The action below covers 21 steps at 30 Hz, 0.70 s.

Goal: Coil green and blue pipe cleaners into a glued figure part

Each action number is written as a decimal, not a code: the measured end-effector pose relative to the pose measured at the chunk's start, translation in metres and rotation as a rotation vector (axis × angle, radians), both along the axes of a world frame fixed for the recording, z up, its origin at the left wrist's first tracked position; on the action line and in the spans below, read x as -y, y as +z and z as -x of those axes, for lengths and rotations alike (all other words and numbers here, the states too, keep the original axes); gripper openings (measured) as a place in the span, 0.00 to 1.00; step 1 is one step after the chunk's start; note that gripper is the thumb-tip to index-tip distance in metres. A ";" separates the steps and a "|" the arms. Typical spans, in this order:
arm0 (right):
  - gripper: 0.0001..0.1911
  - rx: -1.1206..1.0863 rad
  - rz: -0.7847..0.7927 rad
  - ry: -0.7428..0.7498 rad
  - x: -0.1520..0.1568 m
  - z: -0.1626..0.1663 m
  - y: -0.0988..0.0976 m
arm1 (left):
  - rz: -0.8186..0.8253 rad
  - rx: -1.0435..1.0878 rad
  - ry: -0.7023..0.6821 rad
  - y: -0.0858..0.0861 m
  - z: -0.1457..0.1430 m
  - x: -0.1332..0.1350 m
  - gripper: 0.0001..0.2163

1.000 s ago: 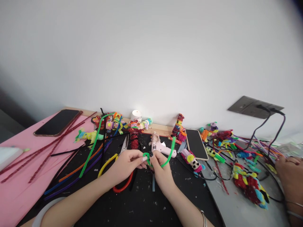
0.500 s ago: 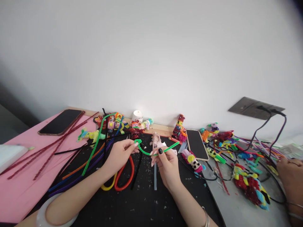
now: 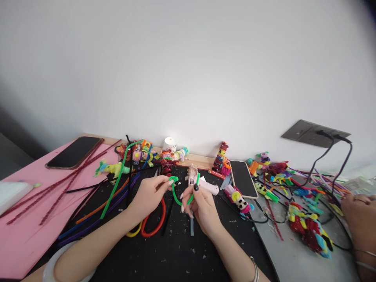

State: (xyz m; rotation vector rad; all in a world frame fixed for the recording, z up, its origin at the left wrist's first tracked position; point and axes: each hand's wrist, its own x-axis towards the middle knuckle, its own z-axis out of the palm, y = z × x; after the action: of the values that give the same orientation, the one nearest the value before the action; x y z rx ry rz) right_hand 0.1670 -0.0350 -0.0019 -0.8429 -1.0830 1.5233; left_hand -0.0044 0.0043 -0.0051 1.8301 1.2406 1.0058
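Note:
Between my two hands hangs a bright green pipe cleaner [image 3: 175, 196], bent into a U with a small coil at its left end. My left hand [image 3: 154, 192] pinches it by that coil. Thumb and fingers of my right hand [image 3: 201, 205] are closed on the other side, and the free tip sticks up above them. Just behind my right hand lies a pale pink glue gun [image 3: 208, 186], with a clear glue stick [image 3: 192, 227] below it. Scissors with red handles [image 3: 154, 225] lie beneath my left wrist, partly covered.
Several pipe-cleaner figures [image 3: 220, 158] line the wall side. Phones lie at left [image 3: 75, 152] and right [image 3: 243, 178]. Dark red pipe cleaners [image 3: 63, 186] cross the pink sheet [image 3: 17, 243]. Cables run to a wall socket [image 3: 314, 133]. Another person's hand [image 3: 357, 215] is at far right.
My right hand has turned and moved slightly left and down. The green pipe cleaner's free end swung from pointing right to pointing up, so its curve is tighter. My left hand stays nearly still.

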 end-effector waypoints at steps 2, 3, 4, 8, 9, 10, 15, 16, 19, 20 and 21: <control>0.18 0.044 0.039 0.042 -0.001 -0.001 -0.001 | -0.058 -0.062 0.002 0.003 0.000 0.003 0.12; 0.19 0.064 0.060 0.064 -0.001 -0.001 -0.001 | -0.078 -0.075 0.002 0.003 -0.001 0.003 0.12; 0.19 0.082 0.081 0.093 -0.001 -0.002 -0.001 | -0.090 -0.076 -0.001 0.004 -0.001 0.004 0.12; 0.21 0.074 0.137 0.247 -0.001 -0.002 0.000 | -0.088 -0.058 -0.021 0.004 -0.002 0.006 0.11; 0.21 0.053 0.141 0.272 -0.001 -0.002 0.001 | -0.075 -0.049 -0.026 0.004 -0.002 0.007 0.11; 0.21 0.032 0.141 0.287 -0.001 -0.001 0.001 | -0.059 -0.038 -0.033 0.004 -0.003 0.007 0.11; 0.17 0.044 0.119 0.215 -0.001 -0.001 0.000 | 0.019 0.044 -0.044 0.003 -0.004 0.008 0.11; 0.17 0.065 0.117 0.175 -0.001 -0.002 -0.001 | 0.034 0.072 -0.045 0.003 -0.004 0.007 0.11; 0.16 0.124 0.116 0.065 -0.002 -0.003 -0.001 | 0.076 0.151 -0.054 0.004 -0.004 0.007 0.11; 0.16 0.138 0.114 0.048 -0.002 -0.003 -0.001 | 0.079 0.159 -0.052 0.004 -0.004 0.007 0.11; 0.16 0.149 0.113 0.049 -0.002 -0.003 -0.001 | 0.074 0.152 -0.049 0.004 -0.004 0.007 0.11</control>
State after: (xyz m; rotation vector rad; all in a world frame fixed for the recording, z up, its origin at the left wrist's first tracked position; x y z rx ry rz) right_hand 0.1700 -0.0331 -0.0030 -1.0277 -1.1409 1.5948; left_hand -0.0004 -0.0026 -0.0008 1.6871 1.1222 1.0381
